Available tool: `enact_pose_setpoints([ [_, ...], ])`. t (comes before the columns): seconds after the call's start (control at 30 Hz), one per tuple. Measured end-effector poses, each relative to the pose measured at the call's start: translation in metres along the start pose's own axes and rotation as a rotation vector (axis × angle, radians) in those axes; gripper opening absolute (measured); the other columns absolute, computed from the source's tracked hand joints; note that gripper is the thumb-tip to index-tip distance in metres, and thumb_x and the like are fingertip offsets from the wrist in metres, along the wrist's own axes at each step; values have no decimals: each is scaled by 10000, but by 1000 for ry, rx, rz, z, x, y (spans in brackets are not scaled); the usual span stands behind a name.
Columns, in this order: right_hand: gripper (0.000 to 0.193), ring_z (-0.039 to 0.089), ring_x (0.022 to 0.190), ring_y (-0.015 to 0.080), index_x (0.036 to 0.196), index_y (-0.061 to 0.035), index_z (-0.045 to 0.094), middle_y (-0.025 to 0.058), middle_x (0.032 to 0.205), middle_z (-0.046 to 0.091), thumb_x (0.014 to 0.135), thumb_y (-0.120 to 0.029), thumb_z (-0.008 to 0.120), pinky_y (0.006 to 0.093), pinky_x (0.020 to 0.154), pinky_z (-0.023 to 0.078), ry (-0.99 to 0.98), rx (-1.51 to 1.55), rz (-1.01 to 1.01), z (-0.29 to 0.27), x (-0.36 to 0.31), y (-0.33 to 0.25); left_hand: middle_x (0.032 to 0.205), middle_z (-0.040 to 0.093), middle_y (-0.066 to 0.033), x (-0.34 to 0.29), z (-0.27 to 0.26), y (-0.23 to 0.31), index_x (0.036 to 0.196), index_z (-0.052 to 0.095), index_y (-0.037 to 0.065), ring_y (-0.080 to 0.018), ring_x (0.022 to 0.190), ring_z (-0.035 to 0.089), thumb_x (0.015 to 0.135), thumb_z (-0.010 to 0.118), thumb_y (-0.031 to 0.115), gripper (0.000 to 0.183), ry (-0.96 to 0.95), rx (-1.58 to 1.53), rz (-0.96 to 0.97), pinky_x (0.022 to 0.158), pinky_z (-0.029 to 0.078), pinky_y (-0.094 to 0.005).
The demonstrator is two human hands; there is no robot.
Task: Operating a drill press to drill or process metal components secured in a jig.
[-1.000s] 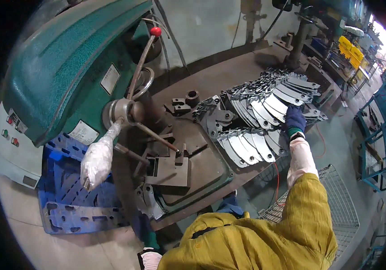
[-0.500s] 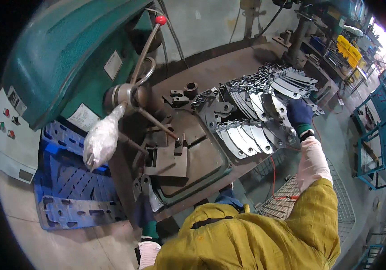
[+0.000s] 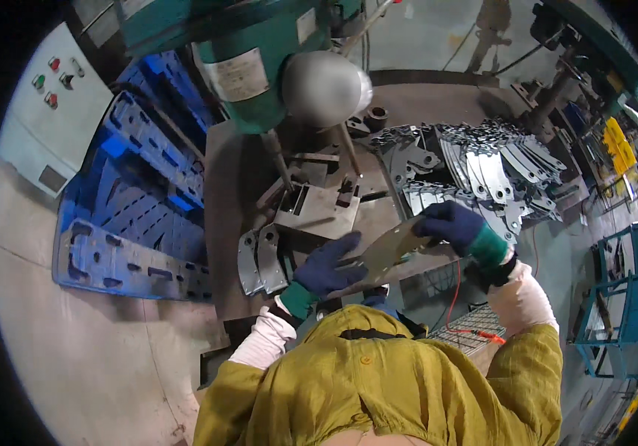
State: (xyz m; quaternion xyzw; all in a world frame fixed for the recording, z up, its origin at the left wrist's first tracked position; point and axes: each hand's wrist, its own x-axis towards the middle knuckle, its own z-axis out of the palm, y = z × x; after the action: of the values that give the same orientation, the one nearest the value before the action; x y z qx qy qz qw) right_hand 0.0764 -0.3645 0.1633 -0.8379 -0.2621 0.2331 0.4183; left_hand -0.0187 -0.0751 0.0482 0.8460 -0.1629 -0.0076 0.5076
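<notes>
A flat curved metal plate (image 3: 389,251) with small holes is tilted in front of my body, above the table's near edge. My right hand (image 3: 452,225), in a dark blue glove with a green cuff, pinches its upper right end. My left hand (image 3: 328,267), gloved alike, is at the plate's lower left end, thumb spread from the fingers; whether the fingertips touch it is hard to see. Beyond the hands sits a steel fixture block (image 3: 319,210) on the drill press table. Several similar plates (image 3: 261,260) stand left of the fixture.
Many curved metal plates (image 3: 493,175) lie stacked in rows at the right of the table. A green drill press head (image 3: 237,74) with a rounded grey wrapped handle end (image 3: 324,88) overhangs the fixture. A blue plastic pallet (image 3: 137,260) stands left; a wire basket (image 3: 475,323) is below right.
My right hand has come from the stacked plates toward my body with one plate. My left hand has risen from beside the left-hand plates toward it. The view has shifted.
</notes>
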Motion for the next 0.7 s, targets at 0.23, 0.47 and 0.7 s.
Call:
enact_pose_setpoints([
  [0.23, 491, 678, 835, 159, 1271, 19, 589, 108, 1016, 702, 925, -327, 628, 308, 758, 561, 34, -10, -109, 41, 61, -36, 1192, 623, -127, -58, -1, -61, 1307, 526, -6, -226, 998, 645, 864, 704, 206, 522, -70, -781, -489, 876, 534, -371],
  [0.47, 758, 655, 1047, 299, 1396, 27, 429, 196, 1258, 606, 960, -592, 454, 424, 918, 532, -465, 1349, -199, 8, 66, -145, 1016, 679, -101, -68, -28, -83, 1247, 573, 23, -254, 812, 687, 864, 726, 303, 498, 302, -487, -738, 703, 570, -381],
  [0.7, 799, 650, 1055, 292, 1365, 66, 439, 207, 1285, 588, 937, -605, 497, 401, 955, 523, -483, 1611, -111, 8, 62, -204, 928, 679, -67, -21, -36, -104, 1189, 592, 139, -261, 727, 692, 877, 721, 316, 381, 488, -1034, -772, 493, 523, -357],
])
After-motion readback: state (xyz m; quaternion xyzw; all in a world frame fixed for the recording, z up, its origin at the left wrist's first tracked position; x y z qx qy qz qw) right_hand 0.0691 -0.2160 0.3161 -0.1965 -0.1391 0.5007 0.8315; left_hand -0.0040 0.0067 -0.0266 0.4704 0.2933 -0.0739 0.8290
